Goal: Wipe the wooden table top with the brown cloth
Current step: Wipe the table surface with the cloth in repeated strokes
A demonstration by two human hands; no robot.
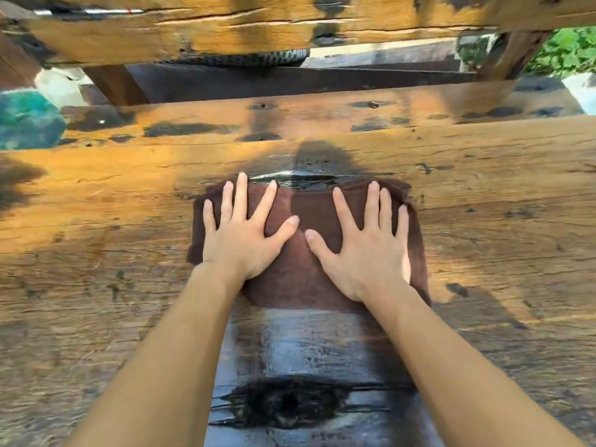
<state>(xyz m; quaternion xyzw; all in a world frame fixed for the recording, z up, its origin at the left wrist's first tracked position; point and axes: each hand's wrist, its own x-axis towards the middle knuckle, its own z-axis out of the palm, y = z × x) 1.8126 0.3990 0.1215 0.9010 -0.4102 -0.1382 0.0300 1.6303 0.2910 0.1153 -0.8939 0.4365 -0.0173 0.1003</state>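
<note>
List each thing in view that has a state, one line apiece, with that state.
brown cloth: spread flat on the table, pinned under both palms.
left hand: open, fingers splayed, pressing on the cloth.
right hand: open, fingers splayed, pressing on the cloth.
wooden table top: wet, glossy streak between the arms and a wet patch just past the cloth; dry to either side.
bench: beyond the table, weathered and cracked.
</note>
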